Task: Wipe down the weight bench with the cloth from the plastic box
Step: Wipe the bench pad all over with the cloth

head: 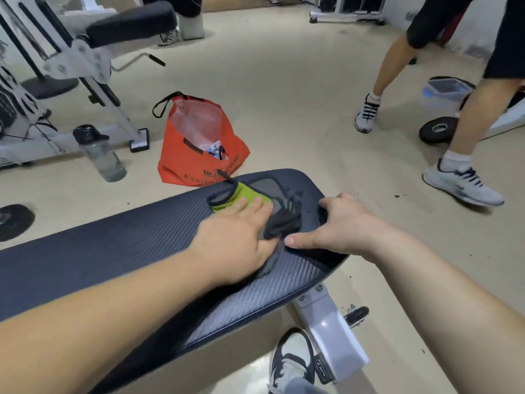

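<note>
The weight bench [99, 251] left of the cloth [250, 195] lies bare; bag [184, 166] and bottle [100, 155] stand beyond.

- One surface [113, 245]
- One cloth [245, 192]
- Two hands: left hand [235, 243], right hand [348, 223]
- One red bag [196, 166]
- One water bottle [99, 153]
- One plastic box [443, 95]

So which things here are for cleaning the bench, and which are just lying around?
For the job:
weight bench
cloth, pressed under the left hand
right hand, gripping the bench's end
plastic box, far right

Just lying about:
orange bag
water bottle
weight plate on the floor
</note>
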